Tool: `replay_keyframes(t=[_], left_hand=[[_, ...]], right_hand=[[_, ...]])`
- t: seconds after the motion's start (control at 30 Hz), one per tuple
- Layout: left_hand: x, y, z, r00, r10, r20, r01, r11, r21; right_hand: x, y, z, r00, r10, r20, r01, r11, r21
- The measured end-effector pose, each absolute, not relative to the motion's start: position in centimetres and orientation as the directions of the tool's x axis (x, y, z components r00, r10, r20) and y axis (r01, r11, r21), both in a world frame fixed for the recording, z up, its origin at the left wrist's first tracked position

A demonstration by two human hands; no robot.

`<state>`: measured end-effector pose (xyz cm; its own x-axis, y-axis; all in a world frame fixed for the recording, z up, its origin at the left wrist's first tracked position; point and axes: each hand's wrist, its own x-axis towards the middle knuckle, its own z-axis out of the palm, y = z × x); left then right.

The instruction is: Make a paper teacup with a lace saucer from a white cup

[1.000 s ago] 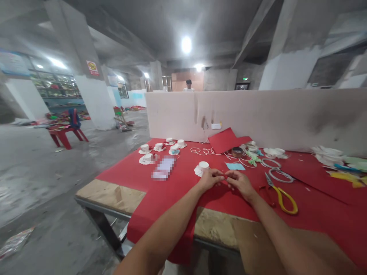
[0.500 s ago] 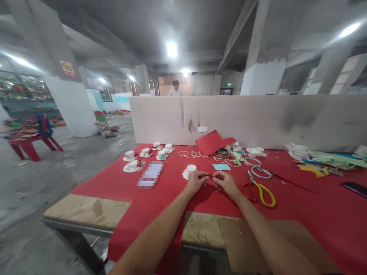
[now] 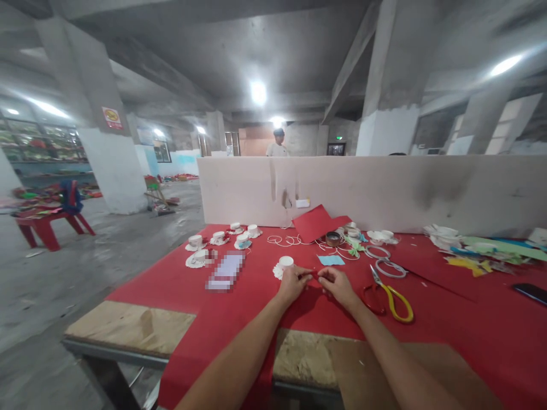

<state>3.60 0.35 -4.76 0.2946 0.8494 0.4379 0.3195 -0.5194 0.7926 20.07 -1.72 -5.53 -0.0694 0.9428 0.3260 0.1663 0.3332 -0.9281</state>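
Between my two hands is a small red strip, its material too small to make out. My left hand pinches one end with thumb and fingertips. At the other end, my right hand is closed on it in a similar pinch. Just beyond my left hand sits a little white hat-shaped piece with a scalloped brim. A light blue paper piece lies past my right hand. To the right are scissors with one red and one yellow handle, blades pointing away from me.
Several more white hat-shaped pieces stand at the back left by a blurred-out sheet. Brown tape, white cord and wire coils lie behind. Paper scraps and a phone are far right. A person stands beyond the partition.
The view has tilted up a little, so the table sits lower in it. Both hands keep their pinch on the red strip. The person behind the partition has shifted right.
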Motion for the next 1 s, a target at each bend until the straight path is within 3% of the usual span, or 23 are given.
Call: replay_keyframes(t=[0.57, 1.0], left_hand=[[3.7, 1.0, -5.2, 0.262, 0.943, 0.205, -0.032, -0.204, 0.979], [3.8, 0.8, -5.0, 0.244, 0.948, 0.205, -0.113, -0.182, 0.977]], right_hand=[[19.8, -1.6, -5.8, -0.080, 0.941, 0.329, 0.134, 0.337, -0.932], [19.9, -1.8, -5.5, -0.091, 0.926, 0.367, 0.162, 0.378, -0.912]])
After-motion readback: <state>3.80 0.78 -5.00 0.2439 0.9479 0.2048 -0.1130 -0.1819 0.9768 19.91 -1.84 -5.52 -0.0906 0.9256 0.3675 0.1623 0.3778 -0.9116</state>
